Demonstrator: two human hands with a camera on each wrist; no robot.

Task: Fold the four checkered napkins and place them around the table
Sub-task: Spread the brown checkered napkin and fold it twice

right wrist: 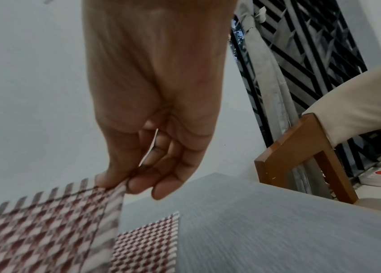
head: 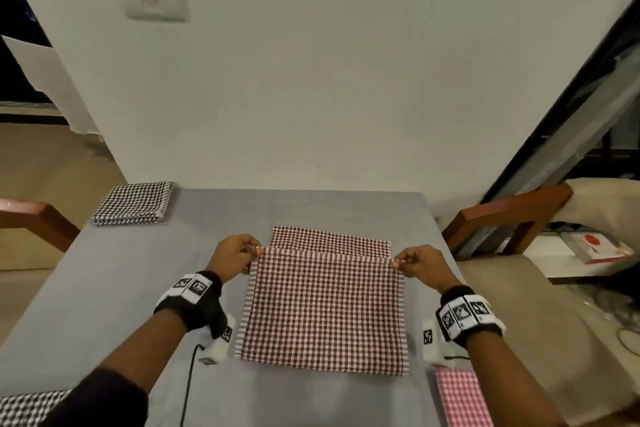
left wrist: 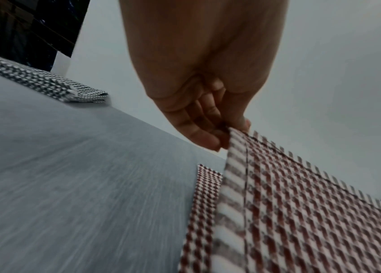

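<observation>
1. The left hand (head: 235,255) pinches the far-left corner of the dark red checkered napkin (head: 323,312), lifted off the grey surface (head: 104,288).
2. The right hand (head: 420,263) pinches the far-right corner; the raised edge hangs between both hands.
3. The napkin's far part lies flat beneath and beyond that edge.
4. A folded black checkered napkin (head: 133,203) sits at the far-left corner.
5. A pink checkered napkin (head: 460,397) lies near right.
</observation>
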